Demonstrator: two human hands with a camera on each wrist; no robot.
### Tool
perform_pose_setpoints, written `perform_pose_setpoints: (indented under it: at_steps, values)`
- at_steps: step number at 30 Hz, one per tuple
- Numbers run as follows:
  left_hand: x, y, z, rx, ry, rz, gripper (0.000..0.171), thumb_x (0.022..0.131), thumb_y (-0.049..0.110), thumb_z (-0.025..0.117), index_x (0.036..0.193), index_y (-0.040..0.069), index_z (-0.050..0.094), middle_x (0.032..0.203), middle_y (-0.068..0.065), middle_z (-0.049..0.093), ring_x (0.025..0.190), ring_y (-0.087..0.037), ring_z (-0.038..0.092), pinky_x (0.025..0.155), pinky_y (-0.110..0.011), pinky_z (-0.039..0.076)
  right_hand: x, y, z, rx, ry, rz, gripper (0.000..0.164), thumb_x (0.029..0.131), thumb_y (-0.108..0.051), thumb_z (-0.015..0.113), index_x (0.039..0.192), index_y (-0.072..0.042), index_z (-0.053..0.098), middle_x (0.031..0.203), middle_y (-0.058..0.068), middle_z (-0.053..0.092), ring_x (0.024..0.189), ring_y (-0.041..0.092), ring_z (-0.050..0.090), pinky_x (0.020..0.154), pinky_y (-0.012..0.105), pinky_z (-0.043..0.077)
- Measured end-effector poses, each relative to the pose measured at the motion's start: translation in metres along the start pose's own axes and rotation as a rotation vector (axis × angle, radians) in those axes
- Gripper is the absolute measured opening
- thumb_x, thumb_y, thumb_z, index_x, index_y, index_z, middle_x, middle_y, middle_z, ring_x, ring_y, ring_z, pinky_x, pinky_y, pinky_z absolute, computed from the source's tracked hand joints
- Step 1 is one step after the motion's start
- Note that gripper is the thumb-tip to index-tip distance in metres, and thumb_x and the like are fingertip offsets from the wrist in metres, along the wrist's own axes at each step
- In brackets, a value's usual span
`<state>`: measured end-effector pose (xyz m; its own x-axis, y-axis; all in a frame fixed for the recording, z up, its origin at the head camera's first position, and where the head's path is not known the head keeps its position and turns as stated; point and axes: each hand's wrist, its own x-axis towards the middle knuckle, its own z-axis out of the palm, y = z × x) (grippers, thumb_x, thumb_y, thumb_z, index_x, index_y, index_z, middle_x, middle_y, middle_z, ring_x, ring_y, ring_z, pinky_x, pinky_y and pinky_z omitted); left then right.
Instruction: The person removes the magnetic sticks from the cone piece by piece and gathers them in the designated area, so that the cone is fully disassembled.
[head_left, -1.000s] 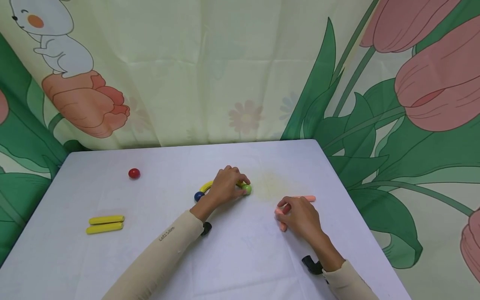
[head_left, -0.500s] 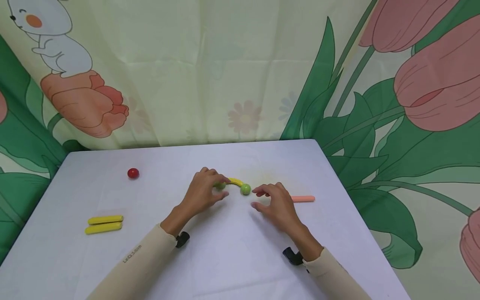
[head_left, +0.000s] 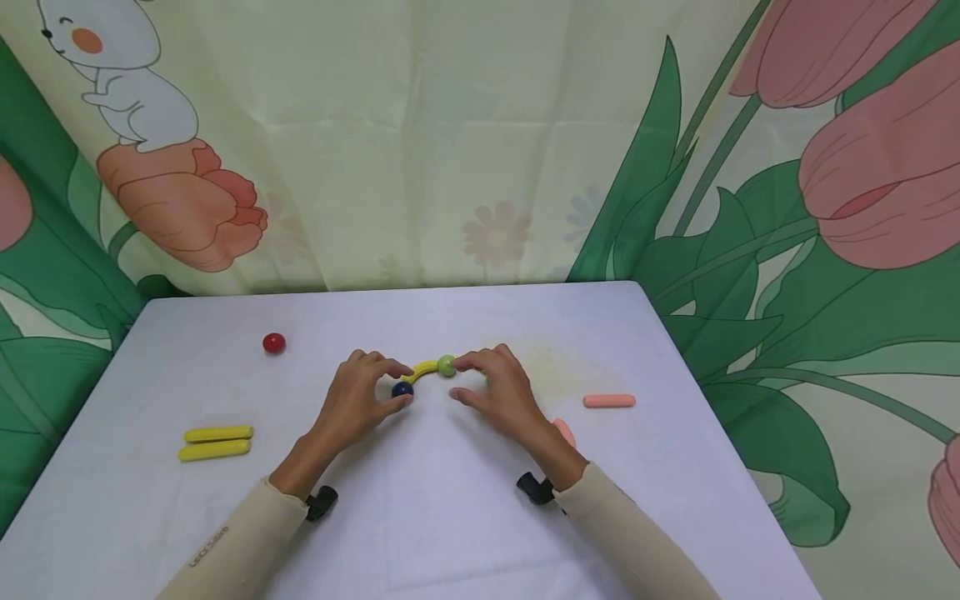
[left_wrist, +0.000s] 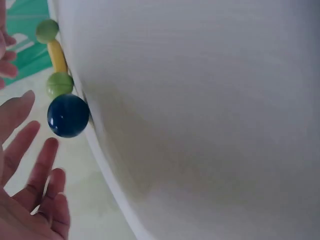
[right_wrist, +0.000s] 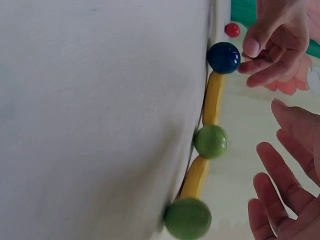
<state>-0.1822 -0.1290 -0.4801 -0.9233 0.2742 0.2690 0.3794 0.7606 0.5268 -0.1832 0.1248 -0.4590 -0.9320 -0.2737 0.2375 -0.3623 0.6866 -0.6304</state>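
Observation:
A curved chain of balls and yellow sticks lies on the white table. The blue ball (head_left: 402, 389) forms its left end, and a yellow stick (right_wrist: 213, 97) joins it to the middle green ball (right_wrist: 210, 141). Another yellow stick (right_wrist: 195, 178) leads to a second green ball (right_wrist: 188, 218), hidden behind the right hand in the head view. My left hand (head_left: 356, 394) has its fingers spread close to the blue ball; whether they touch it I cannot tell. Near the middle green ball, my right hand (head_left: 500, 392) is held with parted fingers and holds nothing.
A red ball (head_left: 274, 343) lies at the back left. Two yellow sticks (head_left: 215, 450) rest side by side at the left. One pink stick (head_left: 609, 401) lies at the right; another pink piece (head_left: 565, 432) is partly hidden by the right wrist. A printed curtain (head_left: 360, 167) hangs behind.
My left hand has moved left from the green balls to the blue ball. My right hand has left the pink pieces and moved left to the chain.

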Motion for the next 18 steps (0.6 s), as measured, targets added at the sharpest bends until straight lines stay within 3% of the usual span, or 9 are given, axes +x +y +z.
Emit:
perform_pose_setpoints:
  at_steps: [7, 12, 18]
  values:
    - [-0.001, -0.005, 0.0, 0.014, -0.05, -0.042, 0.038, 0.078, 0.027, 0.096, 0.111, 0.018, 0.081, 0.096, -0.005, 0.075, 0.095, -0.025, 0.056, 0.083, -0.041, 0.042, 0.023, -0.012, 0.018, 0.012, -0.068, -0.015, 0.034, 0.085, -0.022, 0.091, 0.118, -0.023, 0.082, 0.112, 0.001, 0.081, 0.104, 0.028, 0.06, 0.086, 0.036, 0.046]
    - [0.0, -0.007, 0.0, 0.023, -0.053, -0.057, 0.035, 0.078, 0.025, 0.097, 0.108, 0.017, 0.081, 0.093, -0.005, 0.074, 0.092, -0.024, 0.057, 0.082, -0.039, 0.042, 0.038, -0.017, 0.028, -0.065, -0.086, -0.004, 0.03, 0.086, -0.024, 0.091, 0.114, -0.026, 0.083, 0.115, -0.006, 0.081, 0.103, 0.02, 0.058, 0.091, 0.036, 0.045]
    - [0.001, -0.008, 0.001, -0.003, -0.057, -0.079, 0.031, 0.08, 0.021, 0.095, 0.107, 0.015, 0.081, 0.093, -0.003, 0.078, 0.092, -0.023, 0.058, 0.08, -0.037, 0.042, 0.051, -0.018, 0.037, -0.101, -0.133, 0.024, 0.025, 0.086, -0.02, 0.091, 0.11, -0.026, 0.084, 0.113, -0.005, 0.082, 0.102, 0.018, 0.057, 0.094, 0.037, 0.045]
